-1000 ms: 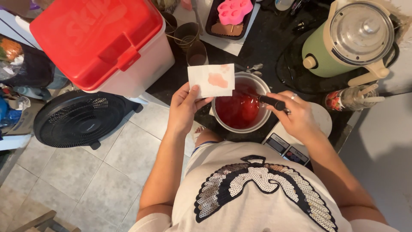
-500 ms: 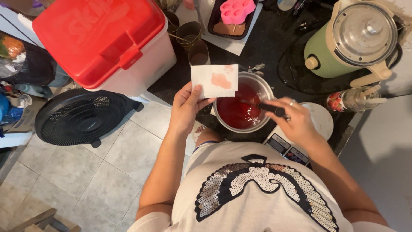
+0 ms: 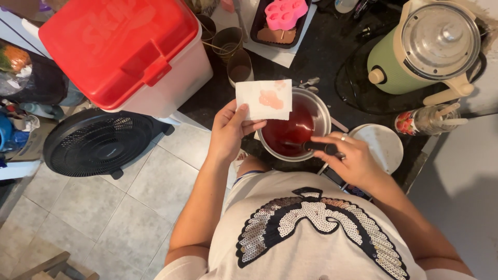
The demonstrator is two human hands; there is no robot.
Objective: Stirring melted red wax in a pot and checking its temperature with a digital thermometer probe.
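Paper square (image 3: 263, 99), white with a pink-red stain near its middle, is held above the left rim of a metal pot (image 3: 322, 111) of red liquid that stands on the dark counter (image 3: 321, 57). Left hand (image 3: 231, 132) pinches the sheet at its lower left corner, thumb on the face and fingers behind, closed on it. Right hand (image 3: 351, 158) is closed around the black handle of a stirring tool (image 3: 316, 147), whose working end lies in the red liquid. Judged from its look, the sheet is very light, limp and easily torn; the stained patch is probably damp and weaker, so an edge or dry corner is the sound place to grip, with slight pressure only. The pot appears rigid and heavier with its contents, and liable to slop if tilted; whether it is hot cannot be told. Nearby stand a red-lidded white box (image 3: 124, 52), brown cups (image 3: 228, 44), a pink mould (image 3: 284, 13) on a dark tray, a green appliance with a glass lid (image 3: 425, 46), a round white scale plate (image 3: 381, 145) just right of the pot, and a jar holding wooden sticks (image 3: 425, 120). A black fan (image 3: 93, 142) lies on the tiled floor.
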